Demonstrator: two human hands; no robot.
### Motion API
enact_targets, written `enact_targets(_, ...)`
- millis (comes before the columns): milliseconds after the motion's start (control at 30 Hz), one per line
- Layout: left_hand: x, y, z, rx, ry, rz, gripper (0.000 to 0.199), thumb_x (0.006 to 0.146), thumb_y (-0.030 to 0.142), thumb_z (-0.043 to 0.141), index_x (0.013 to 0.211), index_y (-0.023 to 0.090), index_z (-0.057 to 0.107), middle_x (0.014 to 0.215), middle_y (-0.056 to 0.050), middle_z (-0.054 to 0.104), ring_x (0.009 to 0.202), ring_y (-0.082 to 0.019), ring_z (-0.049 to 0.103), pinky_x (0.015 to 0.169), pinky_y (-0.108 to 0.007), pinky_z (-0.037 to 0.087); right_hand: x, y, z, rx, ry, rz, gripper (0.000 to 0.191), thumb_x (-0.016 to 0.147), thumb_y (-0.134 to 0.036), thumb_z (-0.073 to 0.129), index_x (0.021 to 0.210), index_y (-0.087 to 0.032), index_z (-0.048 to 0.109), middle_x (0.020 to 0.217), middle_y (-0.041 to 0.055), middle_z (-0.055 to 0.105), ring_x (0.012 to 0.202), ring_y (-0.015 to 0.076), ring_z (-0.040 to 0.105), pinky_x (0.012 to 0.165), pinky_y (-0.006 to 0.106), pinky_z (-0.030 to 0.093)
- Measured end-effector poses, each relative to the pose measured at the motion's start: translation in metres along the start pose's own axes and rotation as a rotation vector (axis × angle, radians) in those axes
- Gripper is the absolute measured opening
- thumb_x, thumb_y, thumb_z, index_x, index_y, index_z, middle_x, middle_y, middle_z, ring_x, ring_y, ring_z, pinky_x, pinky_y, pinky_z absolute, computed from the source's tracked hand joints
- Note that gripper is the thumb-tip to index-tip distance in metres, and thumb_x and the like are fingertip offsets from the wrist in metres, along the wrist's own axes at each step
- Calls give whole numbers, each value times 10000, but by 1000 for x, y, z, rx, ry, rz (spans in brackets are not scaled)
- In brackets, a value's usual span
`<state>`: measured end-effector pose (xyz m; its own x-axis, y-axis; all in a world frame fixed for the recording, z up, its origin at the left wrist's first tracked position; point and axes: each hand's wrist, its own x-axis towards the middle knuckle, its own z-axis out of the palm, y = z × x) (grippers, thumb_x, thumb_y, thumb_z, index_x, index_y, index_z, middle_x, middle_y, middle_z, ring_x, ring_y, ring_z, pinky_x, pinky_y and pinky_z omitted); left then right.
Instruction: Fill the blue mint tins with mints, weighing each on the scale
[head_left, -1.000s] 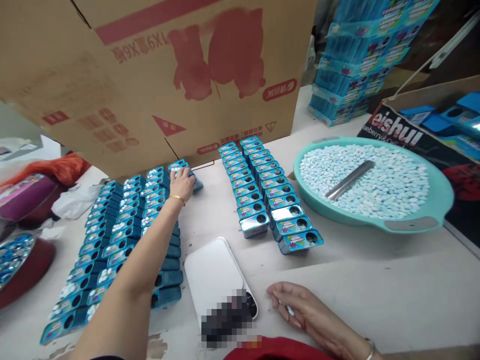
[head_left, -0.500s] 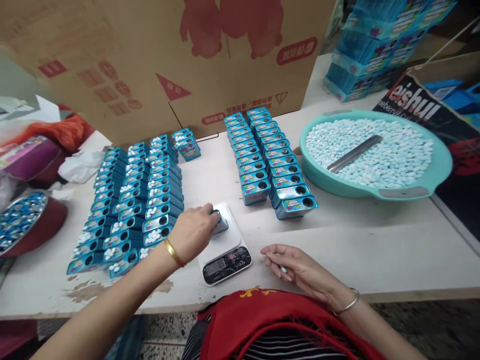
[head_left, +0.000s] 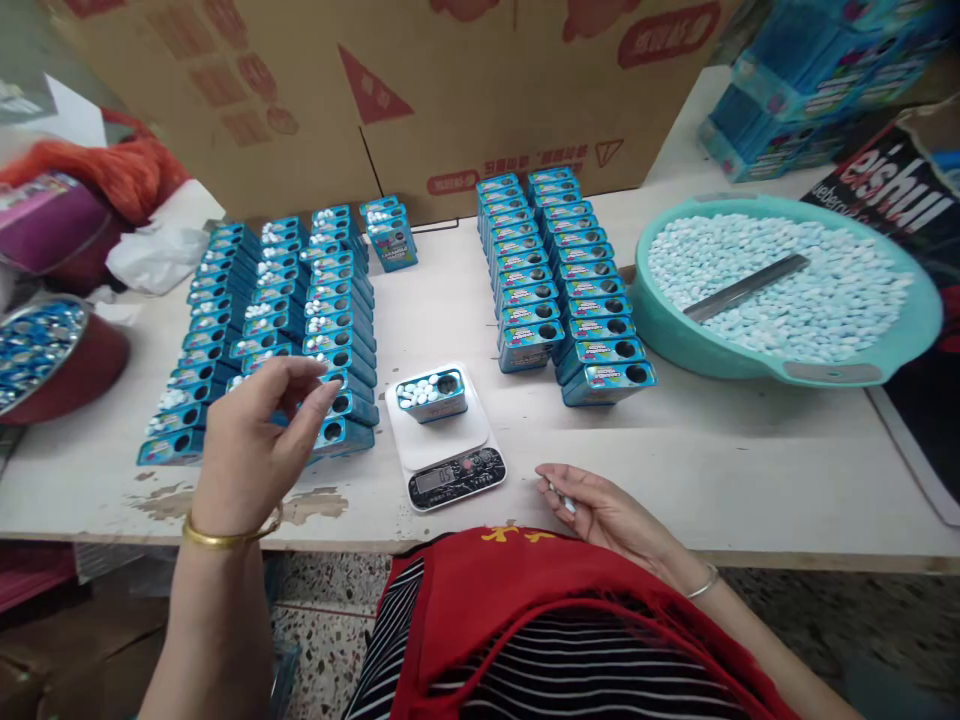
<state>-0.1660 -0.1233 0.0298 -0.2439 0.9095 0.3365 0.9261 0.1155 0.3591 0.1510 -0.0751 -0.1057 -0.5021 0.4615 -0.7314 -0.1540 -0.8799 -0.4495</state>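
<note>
My left hand hovers over the near end of the left rows of blue tins. Its thumb and forefinger are curved with a gap between their tips, and I see nothing held there. On the white kitchen scale stands one blue tin, its top strewn with pale candies beside a dark round opening. My right hand rests palm up near the table's front edge, right of the scale. Its fingers are curled around a few small pale candies, partly hidden.
Two rows of tins stand right of the scale. A turquoise basin of candies holds a metal scoop. Behind rises a large cardboard box. At left sit a red bowl of blue wrapped pieces and crumpled white paper.
My left hand has let go of the tin on the scale and moved left over the tin rows. My right hand stays almost where it was. The view has shifted.
</note>
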Motion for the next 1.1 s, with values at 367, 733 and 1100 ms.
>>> enact_targets(367,-41,-35,23,-108,-96,-34,199,856,346,570,995,206,597,857,-21,639,725,-126,584,657,-262,472,-4,-19,33,-265,-45,-44,307,690,-304,755,925,-136,649,733,17,631,626,73,534,556,201,403)
enact_targets(733,-1,-9,43,-164,-328,302,317,888,351,536,1170,208,513,1070,-62,528,762,-109,541,724,-269,483,21,-39,72,-141,-220,-120,235,799,-324,649,910,-117,644,781,36,587,624,71,506,504,197,368)
enact_targets(1100,38,1,52,97,-670,409,215,865,301,542,1040,178,526,1036,-58,493,769,-150,556,676,-292,482,66,-6,141,284,-376,252,255,879,-196,340,828,-92,567,682,98,615,548,109,563,475,184,421)
